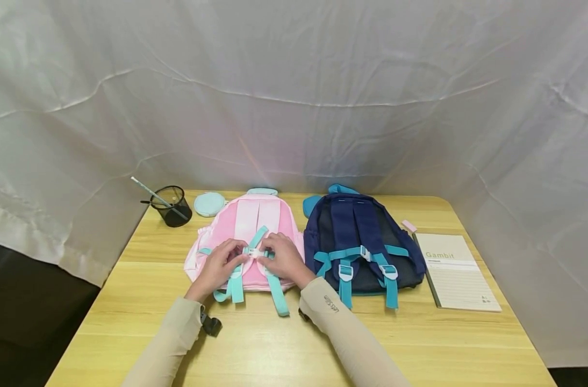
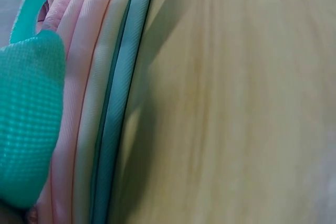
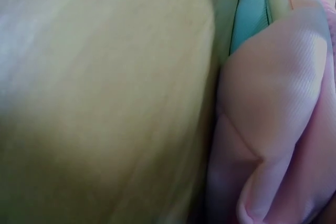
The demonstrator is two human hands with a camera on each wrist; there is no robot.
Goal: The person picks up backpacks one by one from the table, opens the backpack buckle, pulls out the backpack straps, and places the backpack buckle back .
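The pink backpack [image 1: 254,277] lies on the counter [image 1: 255,349], in front of me, with its back panel turned up. Two paler pink shoulder straps run down the panel, and turquoise webbing [image 1: 277,294] hangs from their lower ends over the front edge. Across the middle sits a white buckle [image 1: 253,252] on a turquoise chest strap [image 1: 259,236], whose loose tail points upward. My left hand [image 1: 220,264] pinches the buckle at its left side, and my right hand [image 1: 285,259] pinches it at the right side, with thumbs and fingers curled. Whether the two halves of the buckle are fully joined, I cannot tell. In the left wrist view, the lower edge of the bag shows layers of pink, cream and blue-green.

At the left stands a black mesh cup [image 1: 177,216]; in it lean a pale pencil [image 1: 149,188] and a dark pen [image 1: 145,202]. Between the cup and my bag there is a round light-blue pouch [image 1: 209,204]. The navy backpack [image 1: 366,223] lies just beside, at right, its chest strap buckled. What both bags contain is hidden. Farther right lie a small pink eraser [image 1: 409,226] and a notebook [image 1: 456,271] marked "Gambit".
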